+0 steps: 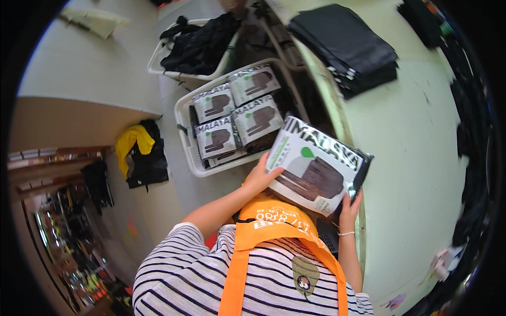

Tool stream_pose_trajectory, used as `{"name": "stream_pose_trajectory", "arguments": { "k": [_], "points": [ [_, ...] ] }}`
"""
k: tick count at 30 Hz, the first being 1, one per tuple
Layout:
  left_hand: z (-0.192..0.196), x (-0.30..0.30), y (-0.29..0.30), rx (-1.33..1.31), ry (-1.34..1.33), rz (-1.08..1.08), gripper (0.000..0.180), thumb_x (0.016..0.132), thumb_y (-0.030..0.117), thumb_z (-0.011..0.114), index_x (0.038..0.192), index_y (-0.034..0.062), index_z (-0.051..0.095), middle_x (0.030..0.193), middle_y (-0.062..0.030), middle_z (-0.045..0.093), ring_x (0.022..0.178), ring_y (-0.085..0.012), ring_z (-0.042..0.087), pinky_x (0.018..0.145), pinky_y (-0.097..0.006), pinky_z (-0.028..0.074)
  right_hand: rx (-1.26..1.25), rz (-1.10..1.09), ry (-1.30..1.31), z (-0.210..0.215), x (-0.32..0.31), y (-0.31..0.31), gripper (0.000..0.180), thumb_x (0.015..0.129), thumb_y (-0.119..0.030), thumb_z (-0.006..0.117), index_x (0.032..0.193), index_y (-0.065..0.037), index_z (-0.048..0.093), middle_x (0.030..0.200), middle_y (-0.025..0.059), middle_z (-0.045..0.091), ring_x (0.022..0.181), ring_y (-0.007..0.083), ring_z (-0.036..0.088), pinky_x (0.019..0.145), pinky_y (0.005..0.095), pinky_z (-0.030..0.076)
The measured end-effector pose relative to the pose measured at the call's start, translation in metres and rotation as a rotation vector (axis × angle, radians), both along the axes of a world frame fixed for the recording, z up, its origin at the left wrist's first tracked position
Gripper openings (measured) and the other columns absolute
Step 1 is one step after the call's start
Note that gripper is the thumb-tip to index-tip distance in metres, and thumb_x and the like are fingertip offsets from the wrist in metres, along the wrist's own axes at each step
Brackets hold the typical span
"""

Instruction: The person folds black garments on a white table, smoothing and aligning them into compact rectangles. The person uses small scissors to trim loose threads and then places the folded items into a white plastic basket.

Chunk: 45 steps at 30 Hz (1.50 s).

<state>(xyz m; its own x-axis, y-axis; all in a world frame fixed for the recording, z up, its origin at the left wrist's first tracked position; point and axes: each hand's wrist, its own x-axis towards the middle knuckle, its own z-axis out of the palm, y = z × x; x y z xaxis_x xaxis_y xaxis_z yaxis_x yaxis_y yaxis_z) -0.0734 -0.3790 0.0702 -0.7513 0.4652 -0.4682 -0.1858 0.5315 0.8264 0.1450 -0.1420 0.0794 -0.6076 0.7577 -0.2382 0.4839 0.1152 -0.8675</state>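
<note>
1. Both hands are gripping one flat packaged garment (316, 166), a glossy bag with a white-and-black card front and a dark brown item pictured on it.
2. Left hand (260, 179) is clamped on the package's left edge: fingers wrapping over the front near the lower-left corner, palm underneath.
3. Right hand (350, 209) is clamped on the bottom-right edge, fingers curling up over the rim. A bead bracelet is sitting on that wrist.
4. Package is being held in the air just in front of the chest, above the orange apron (274, 221), at the near edge of the pale green worktop (416, 158).
5. Long axis is running from upper-left to lower-right in the head view, tilted, with the face turned up toward the camera.
6. Key relation: white basket (185, 138) holding four matching packages (237, 113) is lying up and to the left of the held one, just beyond its upper-left corner. Left hand is the nearer one to the basket.
7. A second white basket (158, 59) with loose black garments is sitting farther back.
8. A stack of folded black bags (345, 39) is lying on the worktop, well apart from both hands.
</note>
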Motion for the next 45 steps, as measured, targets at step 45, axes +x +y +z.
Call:
{"name": "stream_pose_trajectory", "arguments": {
  "k": [45],
  "points": [
    [-0.076,-0.027,0.132,0.372,1.039,-1.030,0.043,0.089,0.013,0.057,0.129,0.0013,0.047,0.133,-0.0186,0.047,0.121,-0.0356,0.045,0.101,-0.044,0.035,-0.634,-0.816,-0.484,-0.142,0.141,-0.313,0.032,0.088,-0.031,0.056,0.105,-0.006,0.064,0.103,0.0188,0.066,0.099,0.0341,0.061,0.086,0.0402,0.048]
  ]
}}
